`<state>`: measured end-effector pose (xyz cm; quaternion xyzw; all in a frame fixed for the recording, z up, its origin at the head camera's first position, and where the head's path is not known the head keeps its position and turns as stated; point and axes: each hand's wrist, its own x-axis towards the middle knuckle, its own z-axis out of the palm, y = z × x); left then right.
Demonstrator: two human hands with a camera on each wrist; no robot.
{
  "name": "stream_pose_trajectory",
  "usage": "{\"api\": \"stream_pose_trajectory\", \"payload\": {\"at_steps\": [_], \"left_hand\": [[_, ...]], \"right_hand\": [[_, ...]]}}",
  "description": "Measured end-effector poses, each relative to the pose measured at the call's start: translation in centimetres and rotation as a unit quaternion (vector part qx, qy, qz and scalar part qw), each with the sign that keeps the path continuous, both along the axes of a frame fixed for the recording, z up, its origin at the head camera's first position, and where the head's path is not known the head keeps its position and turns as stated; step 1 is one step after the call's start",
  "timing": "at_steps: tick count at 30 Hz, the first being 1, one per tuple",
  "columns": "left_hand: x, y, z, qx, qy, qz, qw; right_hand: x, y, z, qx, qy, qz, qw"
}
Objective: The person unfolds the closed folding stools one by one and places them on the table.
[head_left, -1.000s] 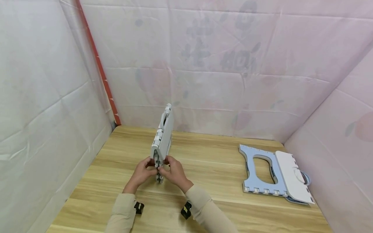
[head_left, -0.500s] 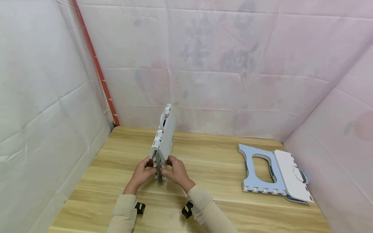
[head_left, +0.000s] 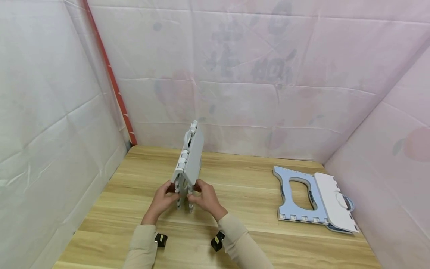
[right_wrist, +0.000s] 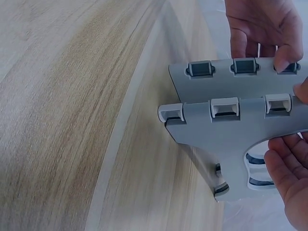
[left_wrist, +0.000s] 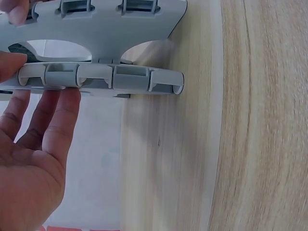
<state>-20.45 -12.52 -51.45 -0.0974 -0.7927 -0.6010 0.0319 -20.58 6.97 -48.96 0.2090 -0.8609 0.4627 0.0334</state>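
A grey folding stool stands upright on the wooden table, its top panels folded like a narrow roof with a loop handle on the ridge and its two leg panels parted below. My left hand grips the left leg panel, thumb on the near hinged edge. On the other side my right hand pinches the right leg panel. The left wrist view shows the left fingers against the panel's outer face. In the right wrist view the right hand has its fingers at the cut-out of the nearer panel.
A blue and white folded stool lies flat at the table's right side. Pale printed sheeting rises behind the table and along both sides, with a red strip at the back left corner.
The two leg panels and the top halves of the grey stool have spread apart. My right hand has moved slightly right, my left hand slightly left, each still gripping its panel.
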Motion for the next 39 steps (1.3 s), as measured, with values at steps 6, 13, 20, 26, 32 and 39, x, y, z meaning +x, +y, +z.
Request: {"api": "stream_pose_trajectory", "payload": {"at_steps": [6, 13, 20, 26, 32, 39], "left_hand": [[0.7, -0.1, 1.4, -0.004, -0.016, 0.000, 0.9999], [0.3, -0.6, 0.0, -0.002, -0.020, 0.010, 0.9998], [0.4, -1.0, 0.0, -0.006, -0.013, 0.017, 0.9998], [1.7, -0.8, 2.8, -0.021, 0.000, 0.013, 0.9997], [2.1, -1.0, 3.5, -0.030, 0.005, 0.017, 0.9994], [0.5, -2.1, 0.6, -0.020, 0.014, 0.017, 0.9996]], "right_hand": [[0.1, 0.2, -0.1, -0.003, -0.009, 0.002, 1.0000], [0.1, 0.4, -0.3, -0.013, -0.007, 0.010, 0.9998], [0.1, 0.5, -0.5, -0.015, -0.004, 0.014, 0.9998], [0.0, 0.6, -0.4, -0.020, 0.000, 0.018, 0.9996], [-0.1, 0.7, -0.5, -0.015, -0.001, 0.015, 0.9998], [-0.3, 0.8, -0.6, -0.018, 0.001, 0.015, 0.9997]]}}
